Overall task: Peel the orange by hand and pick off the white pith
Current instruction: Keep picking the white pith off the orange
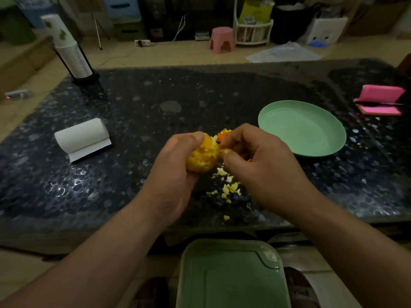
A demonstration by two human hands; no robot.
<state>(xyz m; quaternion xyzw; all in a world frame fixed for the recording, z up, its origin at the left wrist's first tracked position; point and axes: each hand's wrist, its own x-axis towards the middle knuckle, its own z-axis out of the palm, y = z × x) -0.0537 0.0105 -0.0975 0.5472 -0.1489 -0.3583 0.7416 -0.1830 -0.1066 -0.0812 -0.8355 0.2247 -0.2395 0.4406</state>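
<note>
From the head view we count two hands and one orange [202, 155], held over the near middle of the dark, speckled, glossy stone desk [133, 107]. The left hand [175, 174] grips the fruit from the left, its fingers curled round it and the thumb lying over the top. The orange is round and mostly bare of peel, with pale patches on its bumpy flesh. The right hand [255, 161] is bunched tight against the fruit's right side, thumb and fingertips pinching a scrap of pith [227, 151]. How much of that scrap is attached we cannot tell. Below the hands lies a scatter of pith bits [230, 186], pale yellow and ragged, too small and many to count surely. Just behind the fingers a small heap of orange peel [223, 134] shows, partly hidden. We see one smooth, round green plate [302, 130] to the right, one roll of white paper [82, 136] to the left, one tilted stack of cups [69, 47] at the far left corner, and one green tray [231, 274], cut off by the bottom edge.
</note>
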